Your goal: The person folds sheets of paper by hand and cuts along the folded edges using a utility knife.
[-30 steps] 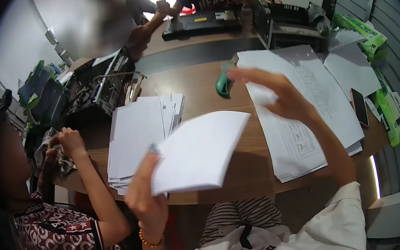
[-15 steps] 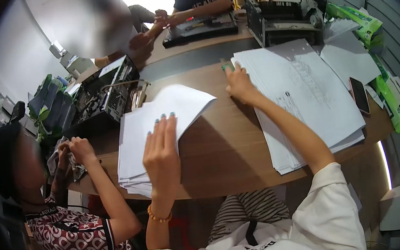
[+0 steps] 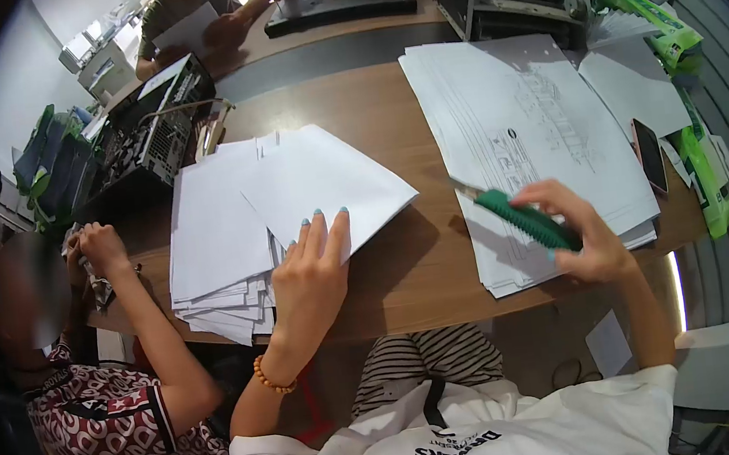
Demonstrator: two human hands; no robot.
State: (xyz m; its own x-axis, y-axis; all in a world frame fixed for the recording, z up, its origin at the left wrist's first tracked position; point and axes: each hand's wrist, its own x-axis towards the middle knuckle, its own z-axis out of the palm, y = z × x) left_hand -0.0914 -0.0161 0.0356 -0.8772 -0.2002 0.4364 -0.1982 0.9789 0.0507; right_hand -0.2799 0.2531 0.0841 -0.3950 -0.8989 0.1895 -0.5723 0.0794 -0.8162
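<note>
My right hand point(image 3: 594, 234) holds a green-handled utility knife point(image 3: 524, 220) above the lower left part of a stack of large printed sheets point(image 3: 531, 121). The knife's blade points up and left, over the bare wood beside the stack. My left hand point(image 3: 312, 273) lies with its fingers stretched out on a folded white sheet point(image 3: 336, 168). That sheet rests on a pile of smaller white papers point(image 3: 218, 225) with uneven edges. No paper is gripped between the left fingers.
An opened black computer case point(image 3: 167, 128) stands at the back left. A phone point(image 3: 649, 155) and green packaging point(image 3: 706, 183) lie at the right. At the left, a co-worker's hands point(image 3: 96, 247) handle something small. Another person point(image 3: 210, 30) is across the wooden table point(image 3: 389, 296).
My right hand has come from the stack's far left corner toward me, lifting the utility knife into view. My left hand and the folded sheet have shifted right, showing more of the pile.
</note>
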